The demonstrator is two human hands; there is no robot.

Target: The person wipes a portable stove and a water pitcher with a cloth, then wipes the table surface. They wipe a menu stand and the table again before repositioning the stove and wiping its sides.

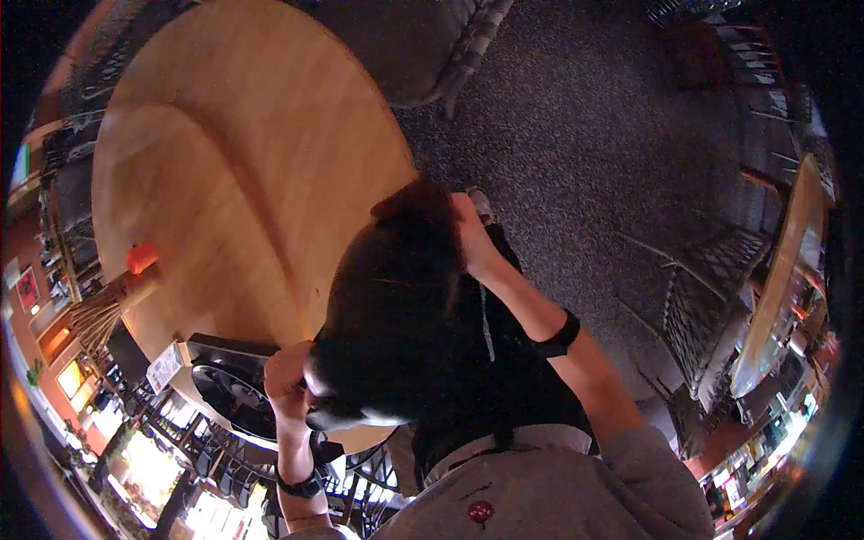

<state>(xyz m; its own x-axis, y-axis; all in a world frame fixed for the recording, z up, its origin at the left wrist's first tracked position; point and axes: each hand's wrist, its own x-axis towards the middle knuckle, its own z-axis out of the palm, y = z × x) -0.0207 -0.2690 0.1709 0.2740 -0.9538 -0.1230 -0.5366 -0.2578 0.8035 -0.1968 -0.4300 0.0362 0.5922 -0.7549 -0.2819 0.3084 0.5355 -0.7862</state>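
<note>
A large piece of black cloth (396, 297) hangs between my two hands, in front of my body and partly over the edge of a round wooden table. My left hand (286, 382) is closed on its lower left edge, where a pale shiny patch shows beside the fingers. At its upper right edge, my right hand (468, 236) is closed on the same cloth, its fingers partly hidden. The cloth is too dark to tell what kind of item it is. Both wrists wear black bands.
The wooden table (261, 99) fills the left side. A small orange-red object (141, 258) stands on it. Near my left hand are a dark box-like item (236, 391) and a white printed card (165, 366). Chairs (706, 306) and another table (783, 279) stand right, on dark carpet (576, 126).
</note>
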